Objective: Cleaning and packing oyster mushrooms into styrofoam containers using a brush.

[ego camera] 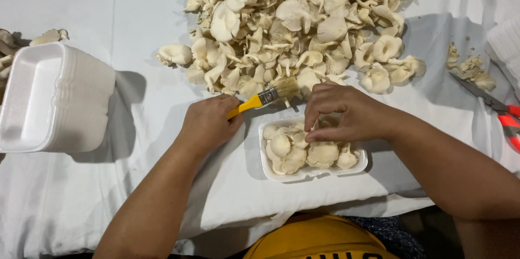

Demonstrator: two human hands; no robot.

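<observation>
Your right hand (346, 115) pinches mushrooms in the tray (271, 169) directly beneath it; your left hand (208, 123) grips the brush (265, 96), bristles pointing rightward toward it.

Open white cloth (135, 129) between the stack of foam trays (51, 99) and the filled tray (311, 153), mushroom heap (298, 26) blocking the far side, scissors (495, 107) (red-handled) and trimmings (471, 69) crowding the right, near edge free.

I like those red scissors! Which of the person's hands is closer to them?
Right. The right hand rests over the tray of mushrooms, on the scissors' side. The left hand holds the yellow brush, farther away across the tray.
</observation>
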